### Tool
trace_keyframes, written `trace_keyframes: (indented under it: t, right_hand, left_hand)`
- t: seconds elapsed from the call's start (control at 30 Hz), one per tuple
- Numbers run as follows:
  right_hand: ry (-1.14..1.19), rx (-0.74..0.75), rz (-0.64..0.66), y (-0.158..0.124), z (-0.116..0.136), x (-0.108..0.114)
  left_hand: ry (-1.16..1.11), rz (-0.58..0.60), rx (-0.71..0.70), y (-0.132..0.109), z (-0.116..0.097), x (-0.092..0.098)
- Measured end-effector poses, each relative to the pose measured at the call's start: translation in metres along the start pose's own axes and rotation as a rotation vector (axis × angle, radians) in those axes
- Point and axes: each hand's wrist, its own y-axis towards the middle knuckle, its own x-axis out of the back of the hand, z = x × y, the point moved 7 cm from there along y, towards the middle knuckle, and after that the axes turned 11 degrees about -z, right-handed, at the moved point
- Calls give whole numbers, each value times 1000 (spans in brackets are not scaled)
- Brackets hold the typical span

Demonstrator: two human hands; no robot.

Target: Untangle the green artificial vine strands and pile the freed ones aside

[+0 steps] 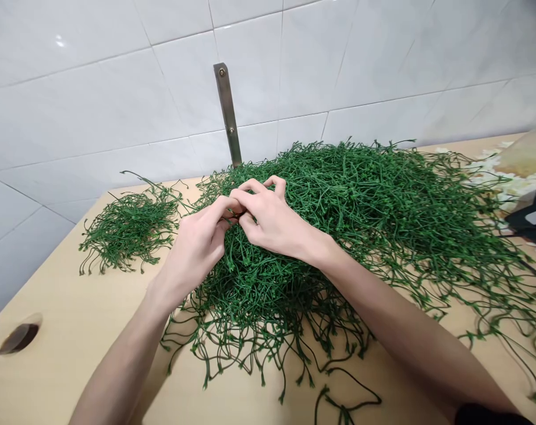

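Note:
A large heap of thin green plastic-looking stems [365, 189] with small branched tips covers the middle and right of the table. Over its left part, my left hand [201, 236] and my right hand [268, 215] meet fingertip to fingertip. Both are closed in a pinch, thumbs and index fingers together. A small dark bit shows between them, but the fingers hide what it is. The right hand's other fingers are curled and raised above the stems. To the left lies a smaller separate pile of the same stems [128, 227].
A metal strip with bolts [227, 112] stands upright against the tiled wall [95, 106] behind the heap. At the left edge of the wooden table [86, 330] sits a clear cup with dark liquid [20, 337]. White petal-like pieces [522, 189] and a black-edged object [533, 215] are at the right.

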Motion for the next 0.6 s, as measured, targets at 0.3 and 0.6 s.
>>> trace_keyframes:
  t: [0.3, 0.6]
  right_hand:
    - [84, 0, -52, -1, -11, 6]
    - [113, -218, -120, 3, -26, 23]
  left_hand:
    - [36, -16, 82, 5, 10, 10]
    - [28, -151, 216, 5, 20, 20]
